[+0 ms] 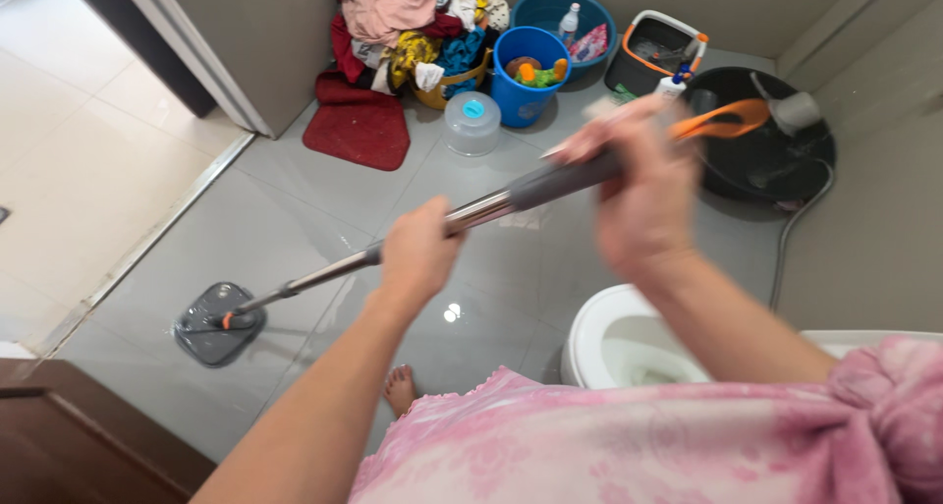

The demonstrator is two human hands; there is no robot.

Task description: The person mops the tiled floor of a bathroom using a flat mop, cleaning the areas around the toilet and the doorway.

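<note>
Both hands clamp a long mop with a shiny metal pole, a grey foam sleeve and an orange end loop [491, 206], which runs slantwise across the view from upper right to lower left. The left hand [417, 253] is closed round the bare metal part of the pole about halfway down, its grip wrapped fully on the shaft. The right hand [638, 195], blurred, is closed round the grey sleeve higher up, close below the orange loop, grip likewise shut on the pole. The flat, dark grey, roughly square mop head [218, 322] lies pressed on the glossy grey tiled floor [324, 209] at lower left, near a metal door threshold. A bare foot [400, 388] stands on the tiles below the left forearm, and a pink mottled garment [638, 440] fills the bottom of the view. Just right of the foot is the white toilet bowl [589, 332], open. Against the far wall, well apart from the mop head, are a heap of mixed coloured laundry in a basket [413, 23], a dark red mat [359, 126], a clear round lidded plastic tub [472, 123], a small blue bucket holding toys [530, 72], a larger blue basin [560, 13], a black and orange mop bucket [653, 52], and a large black basin with a ladle [776, 145]
</note>
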